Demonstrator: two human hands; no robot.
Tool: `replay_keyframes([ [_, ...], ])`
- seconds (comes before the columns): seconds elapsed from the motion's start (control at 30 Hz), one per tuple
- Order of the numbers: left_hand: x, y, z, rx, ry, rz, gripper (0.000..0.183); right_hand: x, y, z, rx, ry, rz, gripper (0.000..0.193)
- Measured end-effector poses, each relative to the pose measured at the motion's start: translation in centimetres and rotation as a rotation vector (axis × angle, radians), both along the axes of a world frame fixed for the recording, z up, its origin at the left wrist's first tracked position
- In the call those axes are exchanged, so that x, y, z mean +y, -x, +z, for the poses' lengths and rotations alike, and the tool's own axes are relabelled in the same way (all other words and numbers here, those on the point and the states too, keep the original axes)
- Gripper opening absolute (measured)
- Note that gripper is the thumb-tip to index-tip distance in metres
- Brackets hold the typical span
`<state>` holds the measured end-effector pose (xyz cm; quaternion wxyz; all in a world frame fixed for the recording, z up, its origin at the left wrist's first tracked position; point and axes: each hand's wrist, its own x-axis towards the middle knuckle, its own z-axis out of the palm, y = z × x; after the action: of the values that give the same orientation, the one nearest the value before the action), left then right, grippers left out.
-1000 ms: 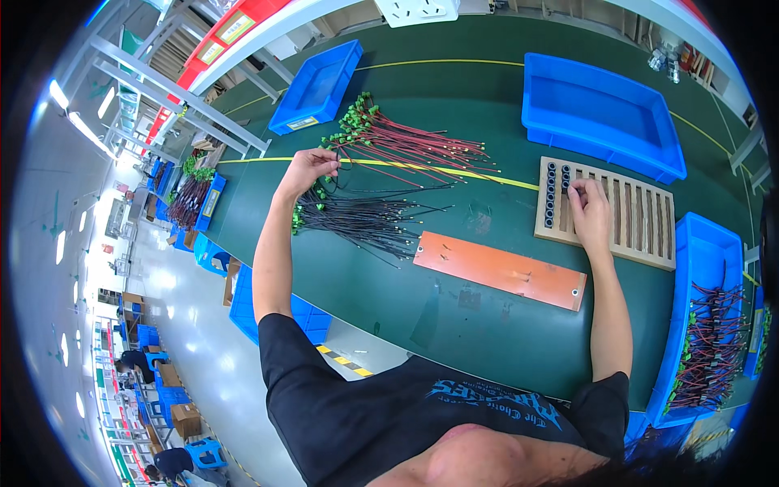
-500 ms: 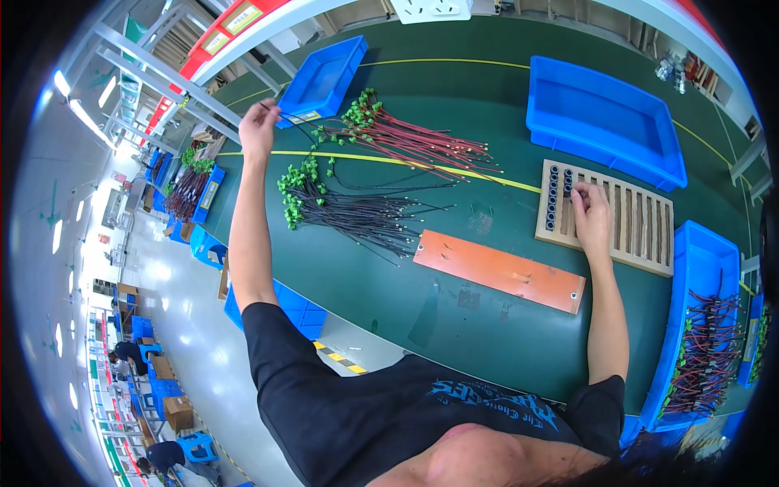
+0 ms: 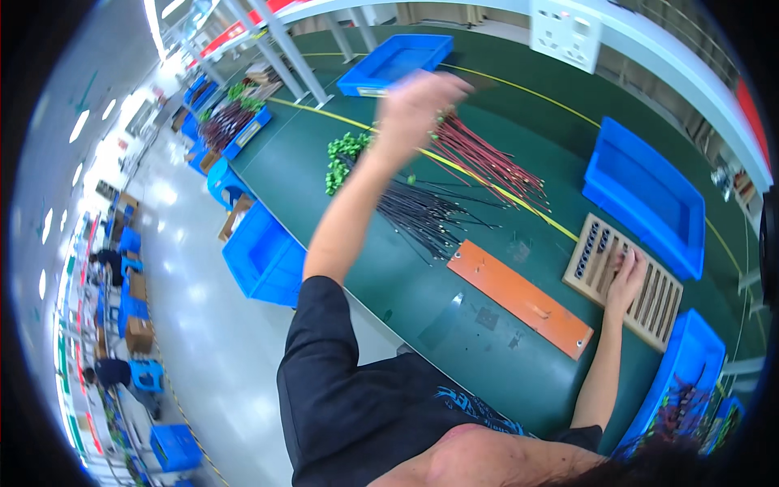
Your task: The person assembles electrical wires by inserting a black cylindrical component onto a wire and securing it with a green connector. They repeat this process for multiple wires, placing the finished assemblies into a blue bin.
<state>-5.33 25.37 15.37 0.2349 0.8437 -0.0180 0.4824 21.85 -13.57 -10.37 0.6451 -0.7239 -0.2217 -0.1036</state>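
Note:
My left hand [image 3: 418, 114], smeared by motion, is raised over the green-ended tops of the red wires [image 3: 495, 162]; whether anything is in its fingers cannot be made out. Left of and below them lies a bundle of black wires [image 3: 422, 213] with green connectors [image 3: 345, 154]. At the right, my right hand [image 3: 629, 277] rests on a slotted wooden rack [image 3: 663, 312]. Its fingers are bent and close together over the slots, and what they pinch, if anything, is too small to tell. Small black ring-shaped parts [image 3: 586, 252] fill the rack's left slots.
An orange plate [image 3: 519, 300] lies mid-table. Blue bins stand at the back [image 3: 398, 61] and back right [image 3: 649, 199]; another blue bin [image 3: 686, 357] at the right holds wires. A further blue bin [image 3: 268, 260] stands below the table's left edge. A white socket panel [image 3: 565, 32] hangs above.
The view has turned, shifting the table. My left hand has swung from beside the back bin, where it held a black wire, to over the red wires. My right hand sits farther from the black parts.

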Motion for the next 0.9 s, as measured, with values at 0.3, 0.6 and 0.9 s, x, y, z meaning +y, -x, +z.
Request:
replay_keyframes([
  [0.3, -19.6, -0.9, -14.8, 0.556, -0.061, -0.454, 0.019, -1.2, 12.9, 6.8, 0.175, -0.334, 0.496, 0.037],
  [0.6, -23.8, -1.5, -18.3, 0.648, 0.079, -0.626, 0.020, -1.0, 19.3, 5.7, 0.123, -0.044, 0.518, 0.046],
  [0.9, -21.4, -2.8, -19.8, 0.705, 0.489, -0.808, 0.027, -1.8, 18.0, 4.2, 0.475, -0.302, 0.217, 0.036],
])
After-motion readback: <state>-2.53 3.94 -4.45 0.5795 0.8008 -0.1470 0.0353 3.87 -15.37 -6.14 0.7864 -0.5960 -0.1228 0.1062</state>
